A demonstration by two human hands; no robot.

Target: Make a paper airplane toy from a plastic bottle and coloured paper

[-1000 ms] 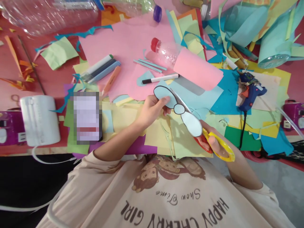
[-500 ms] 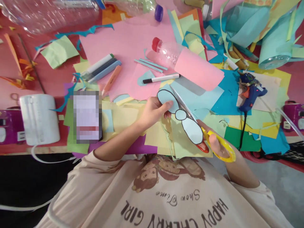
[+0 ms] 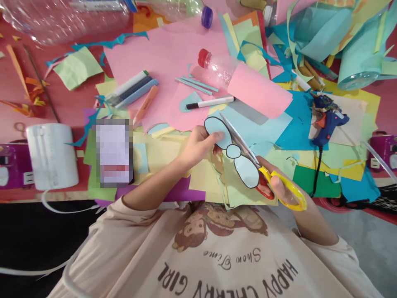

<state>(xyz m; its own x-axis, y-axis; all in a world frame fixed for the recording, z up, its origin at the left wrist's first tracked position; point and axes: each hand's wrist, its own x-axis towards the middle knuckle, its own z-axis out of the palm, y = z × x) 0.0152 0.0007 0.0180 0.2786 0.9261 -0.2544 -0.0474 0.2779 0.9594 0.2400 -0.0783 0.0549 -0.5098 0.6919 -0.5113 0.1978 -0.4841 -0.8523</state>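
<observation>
Between thumb and fingers, my left hand [image 3: 204, 142] pinches the upper lobe of a light blue paper bow [image 3: 246, 171] outlined in black. The bow slants down to the right, with a small oval at its middle. My right hand [image 3: 276, 186] grips scissors [image 3: 293, 198] with yellow and red handles, the thumb through the yellow loop. The blades point up and left, alongside the bow's right edge and nearly together. Whether they touch the paper I cannot tell. Just beyond the hands lies a black-and-white marker [image 3: 211, 102] on coloured paper.
A red-capped bottle wrapped in pink paper [image 3: 260, 91] lies ahead. To the right is a blue glue gun [image 3: 325, 120] with a black cord. Several markers [image 3: 133, 91], a blurred phone [image 3: 113, 153] and a white device [image 3: 52, 155] are on the left. Paper scraps cover much of the table.
The paper bow has shifted slightly left, tilting a little. The scissors have moved slightly left and up, and more of their blades and pivot now show beside the bow.
</observation>
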